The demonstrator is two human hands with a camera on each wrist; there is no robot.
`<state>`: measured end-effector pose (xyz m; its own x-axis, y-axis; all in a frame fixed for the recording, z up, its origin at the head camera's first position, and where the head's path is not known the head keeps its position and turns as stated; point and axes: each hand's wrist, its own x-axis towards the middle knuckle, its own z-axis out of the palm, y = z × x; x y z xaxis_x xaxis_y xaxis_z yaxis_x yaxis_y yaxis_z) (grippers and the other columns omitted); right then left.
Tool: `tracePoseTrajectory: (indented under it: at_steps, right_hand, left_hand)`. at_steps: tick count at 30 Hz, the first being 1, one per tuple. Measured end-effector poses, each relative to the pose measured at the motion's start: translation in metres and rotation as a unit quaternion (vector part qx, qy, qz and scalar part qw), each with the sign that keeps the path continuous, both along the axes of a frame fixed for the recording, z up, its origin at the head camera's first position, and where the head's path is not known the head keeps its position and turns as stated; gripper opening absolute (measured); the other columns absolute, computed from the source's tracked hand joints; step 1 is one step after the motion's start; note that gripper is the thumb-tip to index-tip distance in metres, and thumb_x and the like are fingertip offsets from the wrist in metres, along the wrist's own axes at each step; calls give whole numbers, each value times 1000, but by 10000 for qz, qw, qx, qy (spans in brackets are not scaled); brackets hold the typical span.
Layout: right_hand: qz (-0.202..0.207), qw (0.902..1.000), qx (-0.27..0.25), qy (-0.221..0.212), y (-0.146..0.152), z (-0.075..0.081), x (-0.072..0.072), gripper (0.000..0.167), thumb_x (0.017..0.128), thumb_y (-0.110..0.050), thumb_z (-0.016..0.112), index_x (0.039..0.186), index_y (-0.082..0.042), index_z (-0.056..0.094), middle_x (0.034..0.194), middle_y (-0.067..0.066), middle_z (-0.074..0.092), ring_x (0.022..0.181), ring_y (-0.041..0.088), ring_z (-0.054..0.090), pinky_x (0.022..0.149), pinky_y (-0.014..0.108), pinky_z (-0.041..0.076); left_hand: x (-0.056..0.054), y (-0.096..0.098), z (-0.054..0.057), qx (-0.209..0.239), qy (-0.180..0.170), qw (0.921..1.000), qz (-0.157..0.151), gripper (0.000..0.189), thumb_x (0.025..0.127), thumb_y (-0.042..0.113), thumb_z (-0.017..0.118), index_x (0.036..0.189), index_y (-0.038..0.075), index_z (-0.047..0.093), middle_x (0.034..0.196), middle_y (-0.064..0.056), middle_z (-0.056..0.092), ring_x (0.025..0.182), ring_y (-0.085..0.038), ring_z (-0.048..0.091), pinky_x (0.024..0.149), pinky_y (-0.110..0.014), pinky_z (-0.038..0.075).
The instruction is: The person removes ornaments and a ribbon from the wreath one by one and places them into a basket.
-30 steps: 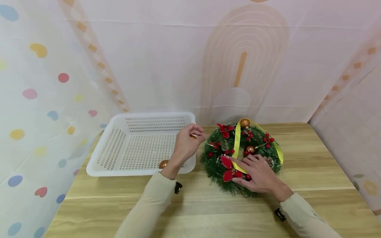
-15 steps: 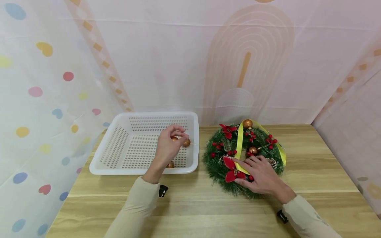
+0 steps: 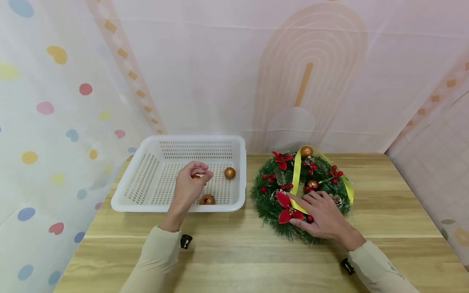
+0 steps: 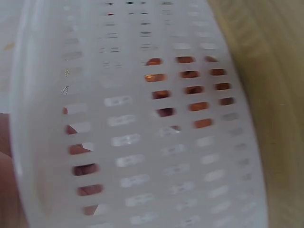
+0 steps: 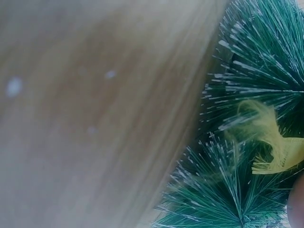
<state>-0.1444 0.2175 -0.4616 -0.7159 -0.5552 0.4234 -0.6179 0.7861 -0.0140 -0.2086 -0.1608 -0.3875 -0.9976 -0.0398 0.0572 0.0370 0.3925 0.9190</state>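
Note:
My left hand (image 3: 185, 185) is inside the white perforated plastic basket (image 3: 242, 203). Its curled fingers and thumb hold a copper-coloured bauble (image 3: 196, 177), mostly hidden by the hand. Further baubles lie in the basket: a glittery bauble (image 3: 229, 173) near the right wall, and a shiny bauble (image 3: 207, 199) by the front wall. Through the basket's slots, the left wrist view shows copper patches (image 4: 198, 106) and part of the hand. My right hand (image 3: 325, 215) rests on a green Christmas wreath (image 3: 265, 207), fingers extended over a yellow ribbon (image 3: 296, 173) and beside a red poinsettia (image 3: 283, 215).
A wooden table (image 3: 234, 260) carries the basket on the left and the wreath on the right. Red berries (image 3: 334, 174), a pine cone (image 3: 336, 199) and a copper bauble (image 3: 306, 151) decorate the wreath. A patterned cloth (image 3: 205, 81) hangs behind the table.
My left hand has moved left from the basket's right edge with the bauble, further into the basket. The glittery bauble by the right wall has come into full view. My right hand stays put.

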Motion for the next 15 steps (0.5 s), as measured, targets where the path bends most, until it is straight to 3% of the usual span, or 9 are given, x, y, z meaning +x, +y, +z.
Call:
tracePoseTrajectory:
  at_steps: [8, 15]
  right_hand:
    - [56, 10000, -59, -12, -2, -1, 2, 70, 95, -70, 39, 145, -24, 52, 99, 2, 69, 96, 25, 62, 89, 51, 44]
    - [31, 9999, -91, -71, -1, 2, 0, 71, 95, -72, 38, 146, -25, 51, 102, 5, 70, 98, 27, 62, 91, 53, 43]
  left_hand:
    - [4, -2, -9, -10, 70, 10000, 53, 16, 92, 14, 70, 106, 9, 63, 95, -8, 72, 83, -37, 61, 62, -30, 45]
    - [2, -1, -9, -33, 300, 9995, 116, 15, 92, 14, 71, 104, 9, 63, 94, -9, 72, 73, -22, 61, 60, -28, 46]
